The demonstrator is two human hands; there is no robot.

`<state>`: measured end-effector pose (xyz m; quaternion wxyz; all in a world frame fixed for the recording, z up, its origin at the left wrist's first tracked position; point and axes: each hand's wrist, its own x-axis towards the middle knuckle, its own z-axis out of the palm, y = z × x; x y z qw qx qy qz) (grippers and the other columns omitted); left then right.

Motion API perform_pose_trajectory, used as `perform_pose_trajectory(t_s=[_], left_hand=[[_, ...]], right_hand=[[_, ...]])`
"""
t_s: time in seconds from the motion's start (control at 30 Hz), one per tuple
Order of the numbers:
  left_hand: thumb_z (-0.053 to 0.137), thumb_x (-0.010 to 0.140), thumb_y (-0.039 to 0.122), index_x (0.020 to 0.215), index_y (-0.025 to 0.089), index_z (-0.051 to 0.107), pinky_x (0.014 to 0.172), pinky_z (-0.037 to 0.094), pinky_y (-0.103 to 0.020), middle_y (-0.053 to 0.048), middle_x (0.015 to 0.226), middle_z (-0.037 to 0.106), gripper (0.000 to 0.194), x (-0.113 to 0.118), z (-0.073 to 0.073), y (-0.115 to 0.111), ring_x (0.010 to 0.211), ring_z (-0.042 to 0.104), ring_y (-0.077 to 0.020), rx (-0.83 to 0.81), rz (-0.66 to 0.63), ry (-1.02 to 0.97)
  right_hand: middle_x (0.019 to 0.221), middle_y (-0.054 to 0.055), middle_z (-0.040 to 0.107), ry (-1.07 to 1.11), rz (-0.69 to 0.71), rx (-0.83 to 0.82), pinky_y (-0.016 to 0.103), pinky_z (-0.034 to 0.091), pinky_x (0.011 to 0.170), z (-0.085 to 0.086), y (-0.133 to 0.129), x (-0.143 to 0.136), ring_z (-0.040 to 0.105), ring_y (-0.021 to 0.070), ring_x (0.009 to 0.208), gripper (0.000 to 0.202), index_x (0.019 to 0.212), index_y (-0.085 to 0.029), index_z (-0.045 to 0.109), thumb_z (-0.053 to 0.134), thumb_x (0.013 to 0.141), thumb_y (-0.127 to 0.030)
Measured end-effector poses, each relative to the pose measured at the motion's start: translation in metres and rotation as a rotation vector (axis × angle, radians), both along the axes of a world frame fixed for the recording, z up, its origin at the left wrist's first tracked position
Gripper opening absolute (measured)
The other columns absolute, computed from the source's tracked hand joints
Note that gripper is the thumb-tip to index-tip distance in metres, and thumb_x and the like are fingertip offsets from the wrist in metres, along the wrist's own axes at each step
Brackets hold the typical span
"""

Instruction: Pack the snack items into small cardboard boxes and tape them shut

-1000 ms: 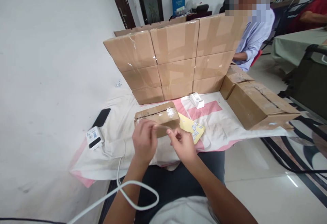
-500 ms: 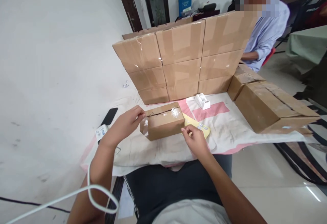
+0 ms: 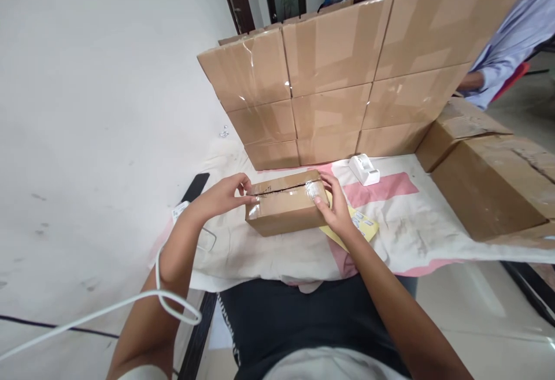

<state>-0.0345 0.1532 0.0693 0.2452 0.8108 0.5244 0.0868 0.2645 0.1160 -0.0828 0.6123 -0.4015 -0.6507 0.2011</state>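
Observation:
A small brown cardboard box (image 3: 286, 212), with a dark seam along its top and shiny clear tape at both ends, rests on the cloth in front of me. My left hand (image 3: 228, 195) has its thumb and fingers closed on the box's left end. At the right end, my right hand (image 3: 336, 206) grips the box with the thumb on the near side and the fingers at the far side. Partly under my right hand lies a yellow sheet (image 3: 364, 227) with pale labels. Beyond it stands a white tape dispenser (image 3: 364, 169).
A tall panel of taped cardboard boxes (image 3: 329, 85) stands behind. Larger cartons (image 3: 489, 189) sit at the right. Beside my left arm are a black phone (image 3: 195, 186), a white device (image 3: 180, 211) and a looping white cable (image 3: 162, 293). A person's sleeve (image 3: 511, 50) shows beyond the panel.
My right hand has moved from beside the box's near right corner onto its right end. My left hand stays at the left end. The view has shifted slightly.

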Motion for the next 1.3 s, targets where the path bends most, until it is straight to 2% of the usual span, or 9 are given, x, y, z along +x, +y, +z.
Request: perform_pose_trajectory(t_s=[0.1, 0.23, 0.47, 0.63, 0.73, 0.83, 1.0, 1.13, 1.3], left_hand=[[0.076, 0.079, 0.056, 0.096, 0.024, 0.057, 0.075, 0.045, -0.033, -0.001, 0.101, 0.066, 0.04, -0.002, -0.004, 0.005, 0.092, 0.061, -0.0217, -0.008, 0.006, 0.007], [0.078, 0.077, 0.053, 0.097, 0.025, 0.055, 0.076, 0.045, -0.033, -0.001, 0.101, 0.064, 0.041, -0.004, -0.012, 0.012, 0.095, 0.06, -0.0224, -0.036, -0.001, 0.001], [0.077, 0.08, 0.051, 0.102, 0.026, 0.056, 0.088, 0.047, -0.038, -0.003, 0.113, 0.054, 0.039, -0.012, -0.031, 0.023, 0.099, 0.055, -0.0211, -0.02, -0.088, -0.014], [0.071, 0.087, 0.053, 0.108, 0.028, 0.056, 0.093, 0.047, -0.039, -0.005, 0.121, 0.049, 0.037, -0.015, -0.042, 0.023, 0.11, 0.053, -0.022, -0.013, -0.114, -0.121], [0.059, 0.095, 0.051, 0.102, 0.026, 0.057, 0.088, 0.048, -0.036, -0.005, 0.115, 0.05, 0.026, -0.013, -0.051, 0.024, 0.107, 0.054, -0.0206, 0.01, -0.053, -0.209], [0.055, 0.096, 0.049, 0.092, 0.024, 0.056, 0.085, 0.047, -0.034, -0.005, 0.112, 0.052, 0.026, -0.009, -0.058, 0.026, 0.105, 0.056, -0.0198, 0.007, 0.006, -0.248], [0.052, 0.095, 0.05, 0.082, 0.023, 0.053, 0.086, 0.046, -0.034, -0.006, 0.108, 0.059, 0.03, -0.005, -0.062, 0.03, 0.105, 0.057, -0.0213, 0.019, -0.008, -0.214], [0.052, 0.095, 0.05, 0.082, 0.023, 0.052, 0.089, 0.044, -0.037, -0.005, 0.103, 0.063, 0.03, -0.004, -0.065, 0.029, 0.101, 0.057, -0.022, 0.079, -0.005, -0.17], [0.063, 0.086, 0.048, 0.095, 0.023, 0.048, 0.087, 0.046, -0.036, -0.003, 0.106, 0.063, 0.031, 0.002, -0.069, 0.031, 0.091, 0.058, -0.0182, 0.031, 0.18, -0.262]], right_hand=[[0.154, 0.018, 0.046, 0.031, -0.013, 0.044, 0.056, 0.043, 0.114, -0.012, 0.003, -0.004, 0.043, 0.0333, 0.146, 0.054, 0.146, -0.023, 0.043, 0.054, 0.098, -0.045], [0.154, 0.017, 0.046, 0.061, -0.017, 0.06, 0.058, 0.04, 0.117, -0.021, 0.004, -0.008, 0.041, 0.0343, 0.147, 0.056, 0.146, -0.023, 0.045, 0.054, 0.097, -0.049], [0.154, 0.015, 0.047, 0.084, -0.016, 0.056, 0.059, 0.035, 0.122, -0.027, 0.005, -0.008, 0.04, 0.0345, 0.148, 0.058, 0.147, -0.024, 0.046, 0.055, 0.097, -0.052], [0.153, 0.016, 0.048, 0.079, -0.038, 0.071, 0.06, 0.033, 0.122, -0.029, 0.006, -0.009, 0.042, 0.0352, 0.147, 0.061, 0.147, -0.023, 0.047, 0.053, 0.096, -0.057], [0.153, 0.016, 0.048, 0.065, -0.053, 0.063, 0.061, 0.034, 0.121, -0.028, 0.005, -0.009, 0.043, 0.036, 0.146, 0.061, 0.146, -0.023, 0.047, 0.052, 0.096, -0.059], [0.155, 0.016, 0.047, 0.054, -0.057, 0.041, 0.061, 0.033, 0.122, -0.025, 0.003, -0.009, 0.042, 0.0364, 0.147, 0.06, 0.145, -0.024, 0.046, 0.049, 0.097, -0.06], [0.154, 0.016, 0.047, 0.05, -0.061, 0.01, 0.063, 0.032, 0.122, -0.022, 0.0, -0.01, 0.04, 0.0372, 0.148, 0.061, 0.144, -0.025, 0.046, 0.047, 0.097, -0.063], [0.155, 0.016, 0.047, 0.057, -0.053, 0.014, 0.062, 0.032, 0.123, -0.021, 0.001, -0.01, 0.04, 0.0364, 0.149, 0.058, 0.145, -0.025, 0.047, 0.049, 0.098, -0.059], [0.158, 0.013, 0.045, 0.069, -0.019, -0.003, 0.059, 0.03, 0.125, -0.02, 0.0, -0.012, 0.036, 0.0346, 0.152, 0.056, 0.148, -0.026, 0.047, 0.053, 0.099, -0.052]])
